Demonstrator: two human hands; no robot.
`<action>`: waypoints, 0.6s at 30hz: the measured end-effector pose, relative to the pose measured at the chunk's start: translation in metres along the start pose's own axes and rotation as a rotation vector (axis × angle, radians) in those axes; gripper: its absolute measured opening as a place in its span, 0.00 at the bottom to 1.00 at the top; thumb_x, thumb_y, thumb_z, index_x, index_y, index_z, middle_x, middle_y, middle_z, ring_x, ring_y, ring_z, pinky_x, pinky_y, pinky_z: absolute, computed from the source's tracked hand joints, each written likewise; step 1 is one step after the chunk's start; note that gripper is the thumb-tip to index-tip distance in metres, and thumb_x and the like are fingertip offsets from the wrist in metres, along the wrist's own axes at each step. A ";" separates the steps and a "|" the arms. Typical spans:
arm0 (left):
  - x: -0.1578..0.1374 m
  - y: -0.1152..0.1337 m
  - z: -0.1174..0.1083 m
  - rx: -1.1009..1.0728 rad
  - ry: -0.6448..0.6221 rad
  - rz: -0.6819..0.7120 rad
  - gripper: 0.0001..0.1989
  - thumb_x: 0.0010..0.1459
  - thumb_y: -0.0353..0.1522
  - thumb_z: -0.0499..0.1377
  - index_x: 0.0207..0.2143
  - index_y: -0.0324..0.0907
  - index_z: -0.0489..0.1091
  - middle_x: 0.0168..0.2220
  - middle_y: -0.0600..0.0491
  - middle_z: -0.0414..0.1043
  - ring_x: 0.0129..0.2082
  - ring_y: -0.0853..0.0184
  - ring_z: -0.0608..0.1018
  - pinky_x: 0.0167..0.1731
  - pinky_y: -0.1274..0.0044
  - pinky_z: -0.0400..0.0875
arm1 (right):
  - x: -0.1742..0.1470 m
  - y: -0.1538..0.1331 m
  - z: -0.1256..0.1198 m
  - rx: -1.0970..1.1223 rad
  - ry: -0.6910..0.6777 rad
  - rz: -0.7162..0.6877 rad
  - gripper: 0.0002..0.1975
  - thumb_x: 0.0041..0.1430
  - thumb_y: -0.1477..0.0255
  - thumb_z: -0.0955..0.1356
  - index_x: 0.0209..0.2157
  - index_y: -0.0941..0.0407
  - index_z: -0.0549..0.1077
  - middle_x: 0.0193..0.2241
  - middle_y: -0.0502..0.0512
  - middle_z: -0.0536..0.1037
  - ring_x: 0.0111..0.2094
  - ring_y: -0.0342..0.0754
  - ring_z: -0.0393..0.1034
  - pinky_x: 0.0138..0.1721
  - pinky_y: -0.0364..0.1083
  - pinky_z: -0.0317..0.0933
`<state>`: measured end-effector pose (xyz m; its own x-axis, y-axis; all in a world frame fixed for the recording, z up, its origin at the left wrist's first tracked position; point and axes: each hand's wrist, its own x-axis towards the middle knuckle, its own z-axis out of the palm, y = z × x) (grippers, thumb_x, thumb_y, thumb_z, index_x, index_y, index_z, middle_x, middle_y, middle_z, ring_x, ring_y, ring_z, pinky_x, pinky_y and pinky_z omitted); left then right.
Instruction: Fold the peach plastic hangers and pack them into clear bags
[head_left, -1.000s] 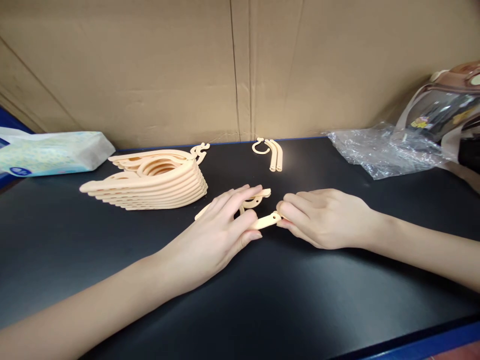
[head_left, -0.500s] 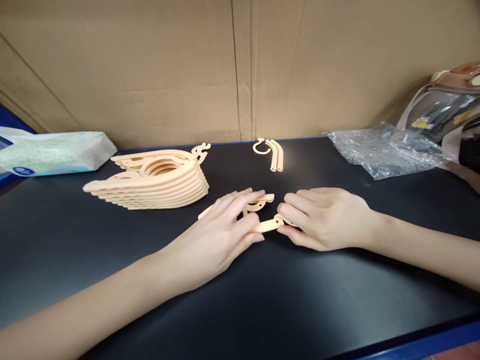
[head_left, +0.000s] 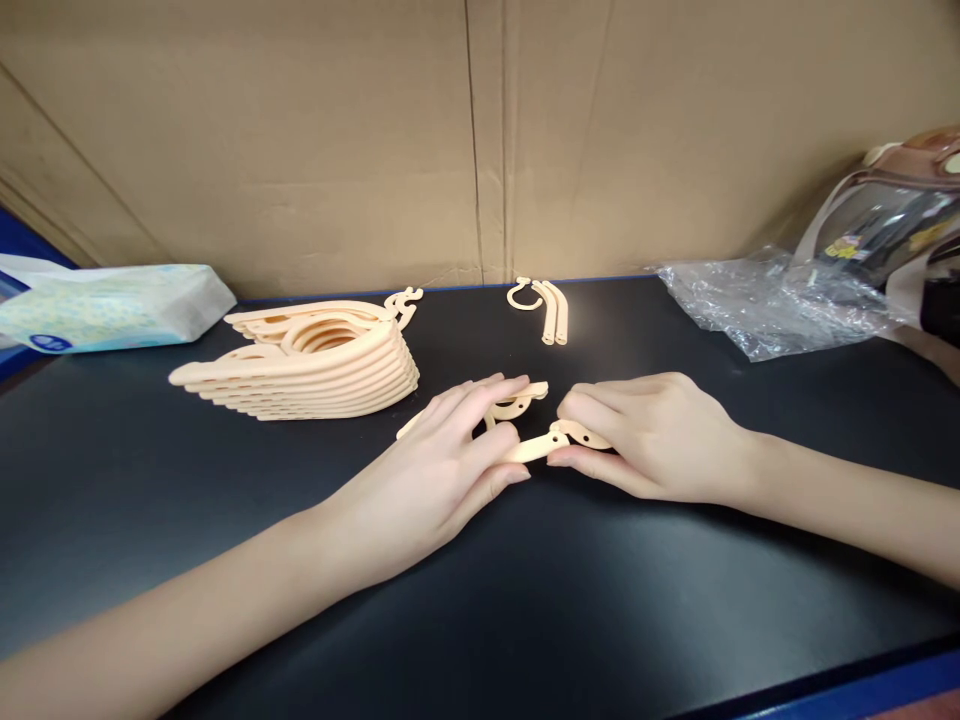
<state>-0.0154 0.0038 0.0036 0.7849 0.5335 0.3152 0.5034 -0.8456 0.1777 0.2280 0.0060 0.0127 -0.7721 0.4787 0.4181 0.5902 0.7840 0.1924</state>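
My left hand lies over a cream plastic clothes hanger, thumb and fingers gripping it and covering much of its frame. Between the closed fingers of my right hand is a flat cream hanger piece with a hole. Its left tip meets the hanger's end, where another small hole shows; I cannot tell whether the two are joined. Behind the hands lie a loose cream hook and two curved hanger arms, side by side.
A stack of cream hangers stands at the left on the black table. Beyond it is a tissue pack. A crumpled clear plastic bag and a transparent bottle with a strap are at the right, before a cardboard wall.
The fingers of my right hand have shifted on the hanger piece, so more of it and its hole now show. My left hand stays nearly still on the hanger.
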 end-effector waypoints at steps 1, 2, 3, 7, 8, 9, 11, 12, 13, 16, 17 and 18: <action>0.000 0.000 0.000 -0.004 0.001 -0.006 0.11 0.70 0.34 0.48 0.37 0.40 0.66 0.64 0.41 0.58 0.65 0.55 0.60 0.61 0.61 0.63 | 0.000 0.000 0.000 0.027 -0.004 0.017 0.19 0.72 0.62 0.56 0.29 0.56 0.65 0.22 0.47 0.72 0.20 0.41 0.66 0.21 0.43 0.48; -0.001 0.000 0.000 -0.007 0.002 -0.010 0.11 0.70 0.34 0.48 0.36 0.40 0.66 0.64 0.41 0.57 0.65 0.55 0.60 0.60 0.61 0.63 | 0.000 0.000 0.000 0.053 -0.007 0.033 0.19 0.72 0.62 0.56 0.29 0.55 0.64 0.21 0.47 0.71 0.20 0.41 0.66 0.21 0.43 0.48; -0.001 0.000 0.000 -0.010 0.001 -0.013 0.11 0.70 0.34 0.49 0.36 0.40 0.66 0.64 0.41 0.57 0.65 0.55 0.60 0.60 0.61 0.63 | 0.000 0.000 0.000 0.078 -0.009 0.047 0.18 0.71 0.62 0.57 0.29 0.55 0.64 0.21 0.46 0.71 0.20 0.41 0.66 0.21 0.43 0.48; 0.000 0.001 0.000 -0.021 -0.010 -0.018 0.11 0.70 0.34 0.49 0.35 0.40 0.66 0.64 0.41 0.57 0.65 0.54 0.60 0.60 0.61 0.63 | -0.001 0.000 0.001 0.162 -0.029 0.090 0.16 0.70 0.61 0.59 0.30 0.55 0.62 0.20 0.45 0.68 0.20 0.41 0.64 0.21 0.42 0.47; 0.000 0.001 0.000 -0.021 -0.008 -0.018 0.11 0.70 0.34 0.49 0.35 0.40 0.65 0.64 0.41 0.57 0.65 0.54 0.60 0.60 0.61 0.63 | -0.002 0.000 0.002 0.186 -0.040 0.102 0.15 0.70 0.61 0.59 0.31 0.54 0.61 0.20 0.45 0.68 0.19 0.41 0.64 0.21 0.42 0.47; 0.000 0.001 0.000 -0.021 -0.007 -0.017 0.11 0.70 0.34 0.49 0.35 0.40 0.65 0.64 0.41 0.57 0.65 0.54 0.60 0.60 0.61 0.63 | -0.002 0.000 0.002 0.214 -0.056 0.116 0.15 0.70 0.60 0.59 0.31 0.54 0.61 0.20 0.44 0.67 0.19 0.41 0.63 0.21 0.42 0.47; 0.001 0.001 -0.001 -0.020 -0.005 -0.015 0.11 0.70 0.34 0.49 0.35 0.40 0.65 0.64 0.41 0.58 0.65 0.55 0.61 0.60 0.61 0.63 | -0.002 0.001 0.002 0.289 -0.105 0.145 0.15 0.70 0.60 0.59 0.31 0.54 0.60 0.20 0.44 0.66 0.19 0.41 0.61 0.21 0.42 0.48; 0.000 0.001 0.000 -0.019 -0.005 -0.014 0.11 0.70 0.34 0.49 0.35 0.40 0.65 0.64 0.41 0.58 0.65 0.55 0.60 0.60 0.61 0.63 | -0.002 0.001 0.002 0.330 -0.133 0.158 0.15 0.70 0.60 0.59 0.31 0.53 0.59 0.20 0.43 0.65 0.18 0.41 0.60 0.21 0.42 0.48; 0.000 0.002 0.000 -0.017 -0.006 -0.013 0.11 0.70 0.34 0.49 0.36 0.40 0.65 0.64 0.41 0.58 0.65 0.55 0.60 0.60 0.61 0.63 | -0.002 0.001 0.002 0.369 -0.162 0.168 0.15 0.71 0.61 0.58 0.31 0.53 0.58 0.20 0.43 0.64 0.18 0.40 0.59 0.21 0.42 0.48; 0.000 0.001 0.001 -0.011 -0.007 -0.011 0.11 0.70 0.35 0.49 0.36 0.40 0.66 0.64 0.41 0.57 0.65 0.55 0.60 0.61 0.60 0.62 | -0.001 0.001 0.002 0.428 -0.229 0.170 0.16 0.72 0.61 0.55 0.30 0.53 0.58 0.20 0.44 0.64 0.18 0.41 0.57 0.22 0.42 0.48; 0.000 0.000 0.001 -0.009 -0.007 -0.010 0.11 0.70 0.35 0.49 0.36 0.40 0.66 0.64 0.41 0.57 0.65 0.55 0.59 0.61 0.60 0.62 | -0.001 0.001 0.002 0.421 -0.244 0.161 0.16 0.72 0.61 0.54 0.31 0.53 0.58 0.21 0.44 0.64 0.18 0.41 0.57 0.21 0.42 0.48; 0.000 0.000 0.001 -0.008 -0.010 -0.008 0.11 0.70 0.35 0.49 0.37 0.40 0.66 0.64 0.42 0.57 0.65 0.55 0.59 0.61 0.61 0.62 | -0.001 0.001 0.002 0.400 -0.258 0.147 0.17 0.72 0.61 0.53 0.31 0.53 0.59 0.21 0.45 0.65 0.18 0.42 0.57 0.21 0.43 0.48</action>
<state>-0.0148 0.0040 0.0028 0.7843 0.5404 0.3048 0.5069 -0.8414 0.1874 0.2287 0.0074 0.0105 -0.7503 0.6382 0.1725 0.5996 0.7669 -0.2291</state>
